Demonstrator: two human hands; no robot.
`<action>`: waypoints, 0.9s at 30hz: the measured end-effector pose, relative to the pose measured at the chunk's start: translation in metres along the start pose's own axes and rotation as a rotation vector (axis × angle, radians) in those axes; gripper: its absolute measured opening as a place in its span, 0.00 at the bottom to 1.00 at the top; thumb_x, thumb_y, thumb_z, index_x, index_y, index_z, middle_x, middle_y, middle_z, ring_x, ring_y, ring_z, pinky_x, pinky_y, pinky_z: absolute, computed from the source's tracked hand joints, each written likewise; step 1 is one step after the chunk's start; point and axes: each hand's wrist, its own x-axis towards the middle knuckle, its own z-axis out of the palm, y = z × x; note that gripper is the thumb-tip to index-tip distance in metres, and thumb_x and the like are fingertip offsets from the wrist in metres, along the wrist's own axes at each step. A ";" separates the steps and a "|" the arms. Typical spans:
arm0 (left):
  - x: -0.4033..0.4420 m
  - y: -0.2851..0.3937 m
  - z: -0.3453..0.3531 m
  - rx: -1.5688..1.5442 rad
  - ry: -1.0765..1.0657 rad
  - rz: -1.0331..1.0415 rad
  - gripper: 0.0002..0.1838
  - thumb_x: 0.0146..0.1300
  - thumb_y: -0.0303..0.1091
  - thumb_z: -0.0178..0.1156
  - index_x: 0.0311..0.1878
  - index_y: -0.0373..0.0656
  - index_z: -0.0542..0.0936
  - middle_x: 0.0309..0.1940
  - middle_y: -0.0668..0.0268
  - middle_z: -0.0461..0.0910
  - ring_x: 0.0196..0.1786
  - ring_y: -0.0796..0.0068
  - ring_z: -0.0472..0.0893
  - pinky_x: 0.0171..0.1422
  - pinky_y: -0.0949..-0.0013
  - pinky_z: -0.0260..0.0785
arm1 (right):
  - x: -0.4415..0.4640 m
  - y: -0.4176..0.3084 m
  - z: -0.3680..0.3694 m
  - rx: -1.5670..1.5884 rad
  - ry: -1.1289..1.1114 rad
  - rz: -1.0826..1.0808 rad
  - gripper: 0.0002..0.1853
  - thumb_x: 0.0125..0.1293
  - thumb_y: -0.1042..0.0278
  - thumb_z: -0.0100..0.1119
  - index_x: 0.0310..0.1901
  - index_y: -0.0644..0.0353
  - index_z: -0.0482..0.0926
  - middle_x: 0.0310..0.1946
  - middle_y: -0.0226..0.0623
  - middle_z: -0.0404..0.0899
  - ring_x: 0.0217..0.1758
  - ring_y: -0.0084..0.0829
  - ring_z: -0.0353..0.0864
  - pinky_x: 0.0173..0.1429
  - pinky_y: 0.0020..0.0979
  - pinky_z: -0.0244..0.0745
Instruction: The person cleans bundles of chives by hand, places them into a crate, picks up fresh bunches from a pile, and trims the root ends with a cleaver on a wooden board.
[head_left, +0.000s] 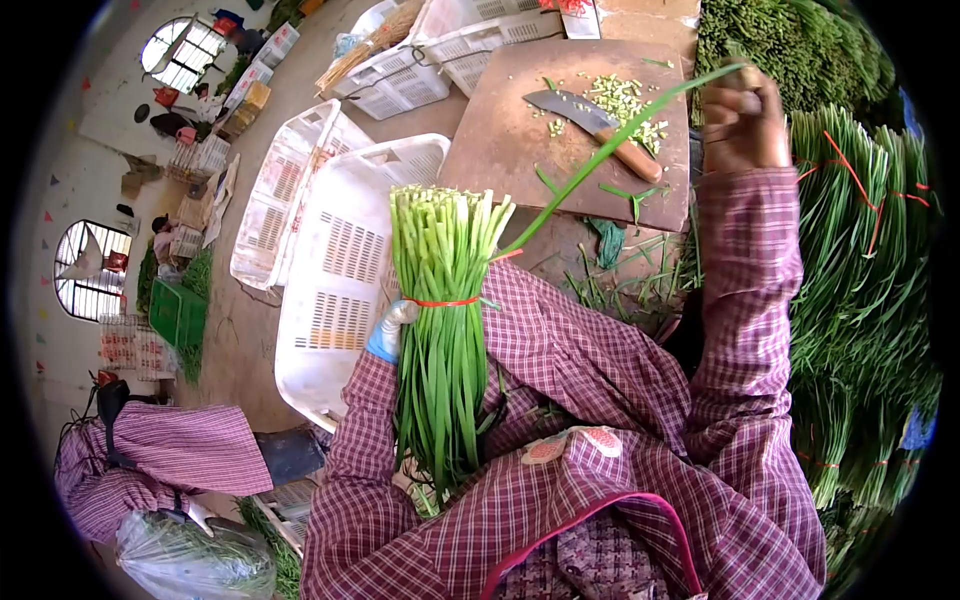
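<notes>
My left hand (388,328) is closed round a thick bundle of garlic chives (440,350), its cut pale ends up and its leaves hanging over my lap. A red tie (445,302) circles the bundle; most of my left fingers are hidden behind it. My right hand (745,115), raised at the right, pinches the tip of one long green chive leaf (610,145). That leaf slants down to the bundle's right side. Beyond the bundle, a knife (590,128) with a wooden handle lies on a brown board (500,125) among chopped stalk ends (615,95).
A white plastic crate (350,200) stands left of the bundle, with more crates (390,90) behind. Tied chive bundles (850,250) are stacked at the right, beside a heap of green stalks (790,50). A person in a plaid garment (170,450) is at lower left, near a clear bag (195,555).
</notes>
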 end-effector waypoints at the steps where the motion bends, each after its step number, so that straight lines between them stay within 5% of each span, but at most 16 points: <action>1: 0.000 0.001 -0.001 -0.010 -0.006 0.003 0.40 0.52 0.36 0.69 0.67 0.34 0.64 0.55 0.52 0.76 0.54 0.63 0.80 0.57 0.60 0.76 | 0.002 -0.023 -0.006 0.006 0.028 -0.068 0.08 0.70 0.66 0.50 0.41 0.61 0.75 0.20 0.18 0.65 0.19 0.13 0.61 0.19 0.19 0.55; 4: -0.001 0.000 -0.001 -0.035 -0.018 0.021 0.39 0.53 0.37 0.68 0.66 0.33 0.64 0.54 0.51 0.76 0.54 0.62 0.80 0.56 0.59 0.77 | -0.005 -0.058 -0.022 -0.170 -0.007 -0.093 0.10 0.71 0.62 0.49 0.38 0.58 0.75 0.18 0.18 0.64 0.15 0.13 0.57 0.18 0.19 0.51; 5: -0.001 0.000 -0.001 -0.041 -0.026 0.024 0.39 0.53 0.37 0.68 0.66 0.33 0.65 0.54 0.51 0.76 0.54 0.62 0.80 0.55 0.59 0.77 | -0.013 -0.053 -0.031 -0.472 0.114 -0.164 0.12 0.72 0.57 0.49 0.38 0.56 0.76 0.16 0.17 0.62 0.14 0.14 0.55 0.18 0.18 0.49; 6: -0.002 0.000 -0.001 -0.050 -0.029 0.024 0.38 0.53 0.37 0.68 0.66 0.33 0.65 0.54 0.50 0.76 0.53 0.61 0.80 0.55 0.58 0.78 | -0.026 -0.041 -0.036 -0.737 0.205 -0.120 0.14 0.70 0.55 0.53 0.42 0.56 0.79 0.20 0.22 0.71 0.15 0.14 0.59 0.19 0.20 0.53; 9: -0.001 0.000 0.000 -0.060 -0.037 0.032 0.38 0.54 0.38 0.67 0.65 0.32 0.65 0.53 0.49 0.77 0.53 0.60 0.81 0.53 0.57 0.78 | -0.056 0.014 -0.051 -1.383 -0.125 0.093 0.11 0.64 0.59 0.63 0.40 0.58 0.83 0.29 0.27 0.82 0.22 0.19 0.75 0.25 0.24 0.71; 10: -0.001 0.001 0.001 -0.062 -0.041 0.034 0.37 0.55 0.39 0.67 0.65 0.32 0.65 0.53 0.49 0.77 0.53 0.60 0.81 0.53 0.57 0.79 | -0.065 0.039 -0.054 -1.650 -0.309 -0.170 0.11 0.62 0.58 0.64 0.38 0.56 0.82 0.31 0.32 0.84 0.25 0.25 0.81 0.30 0.29 0.77; 14: -0.002 0.001 0.004 -0.082 -0.053 0.049 0.37 0.56 0.40 0.66 0.64 0.31 0.66 0.52 0.48 0.77 0.52 0.58 0.81 0.51 0.55 0.80 | -0.110 0.116 -0.006 -1.669 -0.598 -0.036 0.19 0.59 0.48 0.64 0.35 0.57 0.78 0.28 0.39 0.84 0.32 0.37 0.85 0.38 0.37 0.79; 22: 0.006 -0.001 0.010 -0.174 -0.123 0.099 0.35 0.58 0.43 0.64 0.63 0.30 0.67 0.50 0.45 0.78 0.51 0.56 0.82 0.47 0.53 0.81 | -0.121 0.176 0.003 -1.585 -0.664 0.103 0.15 0.60 0.57 0.64 0.31 0.63 0.79 0.25 0.46 0.83 0.30 0.46 0.83 0.36 0.42 0.77; 24: 0.009 -0.002 0.010 -0.217 -0.155 0.121 0.35 0.59 0.44 0.64 0.63 0.30 0.67 0.49 0.45 0.78 0.50 0.55 0.82 0.46 0.52 0.82 | -0.119 0.172 -0.003 -1.584 -0.712 0.031 0.13 0.61 0.60 0.63 0.32 0.63 0.80 0.25 0.40 0.83 0.26 0.39 0.83 0.33 0.38 0.77; 27: 0.014 0.003 0.016 -0.215 -0.152 0.174 0.34 0.59 0.43 0.63 0.62 0.30 0.67 0.49 0.44 0.78 0.49 0.54 0.83 0.45 0.52 0.83 | -0.110 0.136 0.009 -0.975 -0.532 0.836 0.12 0.63 0.61 0.64 0.39 0.63 0.83 0.25 0.33 0.82 0.26 0.20 0.78 0.33 0.25 0.76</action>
